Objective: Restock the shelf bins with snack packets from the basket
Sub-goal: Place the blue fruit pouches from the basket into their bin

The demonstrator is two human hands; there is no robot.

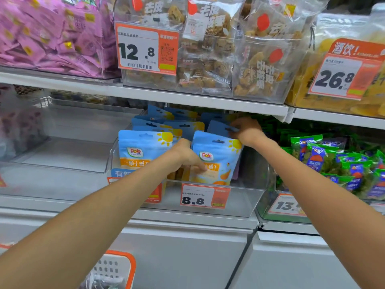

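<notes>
In front of me is the white shelf, and on its lower level stands the clear bin with the 8.8 price tag, filled with rows of blue Dole packets. My left hand is inside the bin between the two front packets, thumb lying on the face of the front right packet, the other fingers hidden behind it. My right hand reaches further back and pinches the top of a rear packet; the basket sits low near my left arm.
</notes>
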